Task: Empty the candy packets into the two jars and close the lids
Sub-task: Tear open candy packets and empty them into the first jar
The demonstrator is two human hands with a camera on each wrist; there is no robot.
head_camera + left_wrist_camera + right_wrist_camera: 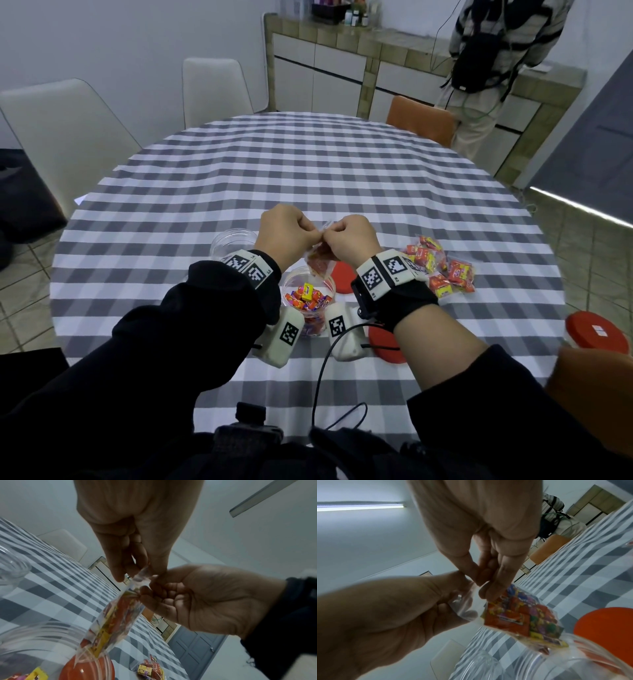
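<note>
Left hand [284, 236]: fingers curled, pinching one side of the top edge of a clear plastic candy packet [318, 262].
Right hand [349, 241]: fingers curled, pinching the other side of that edge; the hands touch.
Packet: hangs below both hands, full of red and yellow sweets.
Clear round plastic jar [310, 301]: directly beneath the hands, partly filled, lidless.
Second clear empty jar [231, 241]: beside the left hand.
Red round lid [342, 277]: under the right wrist, on the checked table [308, 171].
Pile of full packets [442, 267]: right of the right hand.

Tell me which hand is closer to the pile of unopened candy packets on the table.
Right. The right hand is up over the table just left of the pile of packets; the left hand is farther left, beyond the right hand.
</note>
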